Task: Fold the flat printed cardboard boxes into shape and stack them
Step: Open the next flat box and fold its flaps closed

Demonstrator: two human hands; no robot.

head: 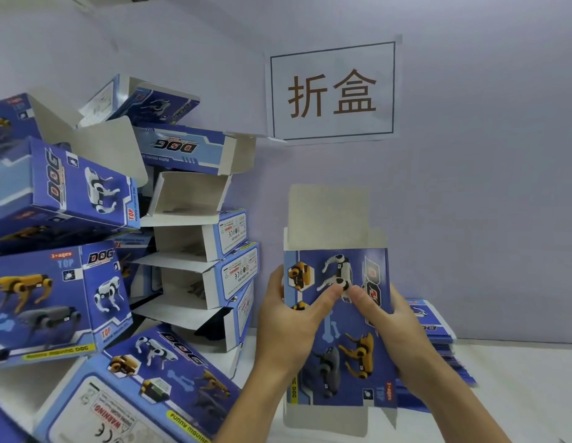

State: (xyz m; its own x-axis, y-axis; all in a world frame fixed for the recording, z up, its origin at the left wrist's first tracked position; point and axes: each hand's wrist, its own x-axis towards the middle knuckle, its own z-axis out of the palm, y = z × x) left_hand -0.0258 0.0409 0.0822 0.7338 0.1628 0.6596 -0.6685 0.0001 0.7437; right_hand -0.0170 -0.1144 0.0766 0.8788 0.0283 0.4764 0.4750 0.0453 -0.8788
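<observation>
Both hands, left hand (pixel 288 318) and right hand (pixel 396 327), grip a half-opened box (pixel 339 327) at centre; folded boxes (pixel 188 238) pile left, flat boxes (pixel 438 340) remain right.

A white table (pixel 515 394) carries everything and it stands against a pale wall. On its left part lies a big untidy heap of folded boxes (pixel 86 251), blue with printed robot dogs, and the lowest boxes touch the table top while the others lean on each other up to the wall, some with the white flaps open. On the right part, near the wall, lies a low pile of flat boxes (pixel 438 340) of the same blue print, partly hidden behind a person's hand.
</observation>
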